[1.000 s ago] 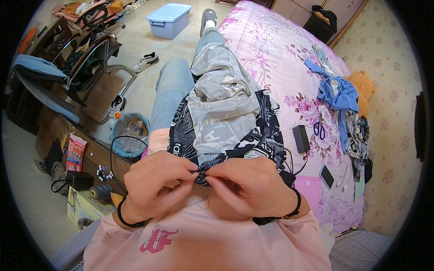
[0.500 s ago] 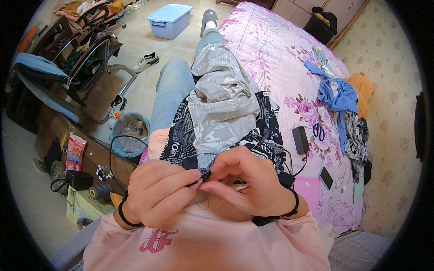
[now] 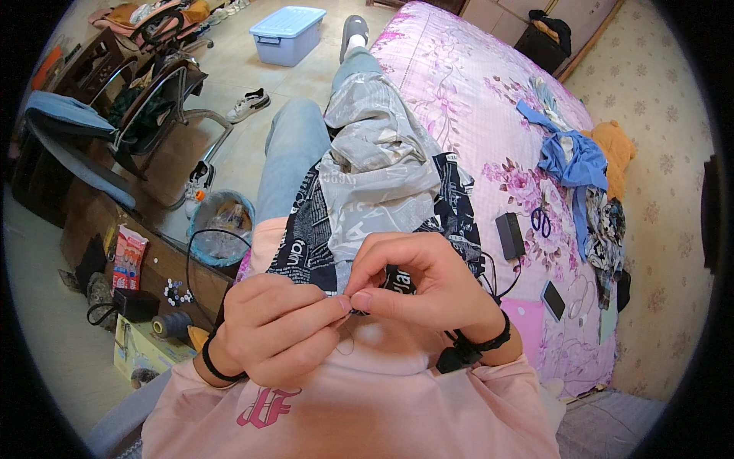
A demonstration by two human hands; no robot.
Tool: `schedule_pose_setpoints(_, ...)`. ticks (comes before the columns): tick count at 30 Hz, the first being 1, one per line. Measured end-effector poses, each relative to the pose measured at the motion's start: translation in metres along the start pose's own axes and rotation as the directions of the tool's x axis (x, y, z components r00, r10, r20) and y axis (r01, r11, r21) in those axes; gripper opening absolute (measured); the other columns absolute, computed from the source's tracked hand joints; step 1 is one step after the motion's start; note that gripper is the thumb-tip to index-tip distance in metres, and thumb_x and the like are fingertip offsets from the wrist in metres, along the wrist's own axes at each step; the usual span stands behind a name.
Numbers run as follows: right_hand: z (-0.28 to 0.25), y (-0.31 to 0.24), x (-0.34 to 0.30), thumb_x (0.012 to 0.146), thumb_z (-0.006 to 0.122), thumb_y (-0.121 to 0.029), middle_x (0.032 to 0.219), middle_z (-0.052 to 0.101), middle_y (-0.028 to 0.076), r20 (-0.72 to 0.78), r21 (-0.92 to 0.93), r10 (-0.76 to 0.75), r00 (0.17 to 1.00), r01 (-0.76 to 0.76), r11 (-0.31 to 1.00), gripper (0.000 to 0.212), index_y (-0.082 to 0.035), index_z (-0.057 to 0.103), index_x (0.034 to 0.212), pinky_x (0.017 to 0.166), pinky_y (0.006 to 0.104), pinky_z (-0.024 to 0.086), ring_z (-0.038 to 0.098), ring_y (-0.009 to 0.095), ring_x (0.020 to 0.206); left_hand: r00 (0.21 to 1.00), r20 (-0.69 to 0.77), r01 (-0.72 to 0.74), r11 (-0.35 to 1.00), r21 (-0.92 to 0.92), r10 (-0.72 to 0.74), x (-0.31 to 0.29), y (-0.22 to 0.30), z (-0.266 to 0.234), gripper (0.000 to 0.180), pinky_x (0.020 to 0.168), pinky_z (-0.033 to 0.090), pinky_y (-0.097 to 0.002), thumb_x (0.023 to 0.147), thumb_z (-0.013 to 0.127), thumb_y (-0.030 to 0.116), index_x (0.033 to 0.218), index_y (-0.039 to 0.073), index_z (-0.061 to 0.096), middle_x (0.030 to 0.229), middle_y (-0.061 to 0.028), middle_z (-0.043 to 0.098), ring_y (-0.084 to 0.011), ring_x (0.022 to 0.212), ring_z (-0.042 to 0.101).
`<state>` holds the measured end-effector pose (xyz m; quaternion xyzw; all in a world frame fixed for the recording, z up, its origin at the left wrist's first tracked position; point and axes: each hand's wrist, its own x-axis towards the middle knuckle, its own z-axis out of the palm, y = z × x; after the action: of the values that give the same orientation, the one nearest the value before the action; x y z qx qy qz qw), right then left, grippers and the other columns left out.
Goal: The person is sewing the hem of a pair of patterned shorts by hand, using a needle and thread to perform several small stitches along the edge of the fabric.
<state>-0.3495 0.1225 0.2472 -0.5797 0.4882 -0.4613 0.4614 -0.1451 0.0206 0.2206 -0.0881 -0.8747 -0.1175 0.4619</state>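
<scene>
A grey and black printed garment (image 3: 378, 172) lies along my lap and outstretched leg. My left hand (image 3: 279, 329) and my right hand (image 3: 417, 279) meet at its near edge, fingertips pinched together on the fabric close to my chest. A thin dark thread (image 3: 345, 344) loops below the pinch. Whether a needle is between the fingers I cannot tell. Both wrists wear black bands.
A pink flowered bed (image 3: 489, 115) lies to my right with scissors (image 3: 541, 222), a black box (image 3: 510, 236), a phone (image 3: 553, 300) and blue clothes (image 3: 569, 157). At left stand a low wooden shelf (image 3: 134, 275) with a thread spool (image 3: 170, 325), a bin (image 3: 220, 233), a chair (image 3: 145, 107) and a blue tub (image 3: 287, 32).
Both hands have drawn closer to my chest and tightened together; the right hand now arches over the left's fingertips. The garment has barely shifted.
</scene>
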Motion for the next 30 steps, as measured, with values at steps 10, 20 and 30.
schedule_pose_setpoints(10,-0.006,0.002,0.003,0.084,0.070,0.002,0.085,0.066,0.006,0.038,-0.081,-0.005,0.999,0.008,0.997,0.004,0.001,0.068,0.087,0.071,0.0257,0.046,0.060,0.013,0.078,1.000,-0.008,-0.030,0.999,0.026,0.030,-0.004,-0.007,0.008,0.019,0.058,0.049,-0.0298,0.069,0.070,0.010,0.086,0.002,0.065,0.096,-0.0134,0.071,-0.0228,0.073,0.066)
schedule_pose_setpoints(20,-0.090,0.051,-0.014,0.100,0.052,-0.010,0.094,0.071,0.021,-0.647,0.353,0.004,0.763,0.294,0.888,0.007,-0.004,0.055,0.103,0.064,0.0285,0.054,0.070,0.023,0.072,0.734,0.110,0.618,0.593,-0.516,-0.670,-0.009,-0.012,0.014,0.021,0.066,0.052,-0.0262,0.071,0.076,-0.009,0.078,0.001,0.060,0.083,-0.0112,0.070,-0.0180,0.072,0.067)
schedule_pose_setpoints(30,-0.166,0.081,-0.082,0.094,0.063,-0.006,0.087,0.067,0.008,-0.762,0.454,0.172,0.625,0.325,0.830,0.007,-0.006,0.059,0.100,0.063,0.0232,0.053,0.064,0.014,0.071,0.665,0.256,0.621,0.329,-0.711,-0.702,-0.012,-0.009,0.008,0.019,0.077,0.054,-0.0247,0.082,0.071,-0.009,0.092,-0.004,0.057,0.093,-0.0145,0.068,-0.0127,0.084,0.066)
